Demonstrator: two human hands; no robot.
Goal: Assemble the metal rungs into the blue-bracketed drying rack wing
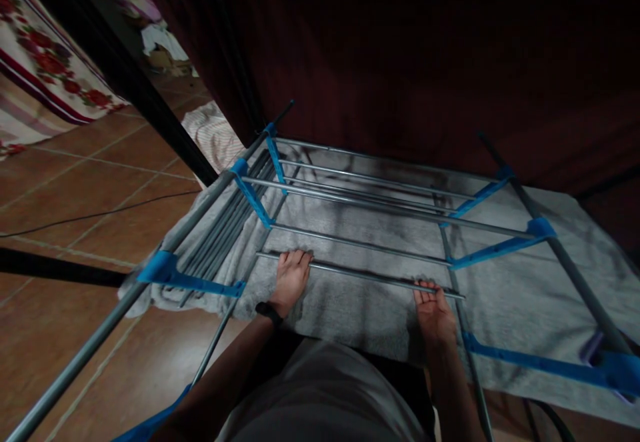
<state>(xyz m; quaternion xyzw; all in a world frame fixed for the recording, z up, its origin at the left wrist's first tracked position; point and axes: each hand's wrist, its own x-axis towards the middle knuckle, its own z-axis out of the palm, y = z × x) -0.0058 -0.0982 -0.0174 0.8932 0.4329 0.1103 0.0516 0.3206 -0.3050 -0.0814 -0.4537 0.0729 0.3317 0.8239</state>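
A thin grey metal rod (360, 273) lies crosswise in front of me, low over a grey blanket. My left hand (294, 272) is closed over the rod near its left end. Near the other end, my right hand (434, 309) grips it with the palm turned up and fingers curled around it. Around the rod stands a frame of grey tubes with blue plastic brackets (254, 201), like a partly assembled rack. Both rod ends look loose, close to the frame's side tubes. Beyond it, several similar rods (360, 241) span between the blue brackets.
Several loose rods (225, 229) lie side by side on the blanket (530, 309) at the left. Blue brackets (193, 281) jut inward near me. A dark red curtain (400, 62) hangs behind. Tiled floor (75, 195) with a black cable (100, 214) lies at the left.
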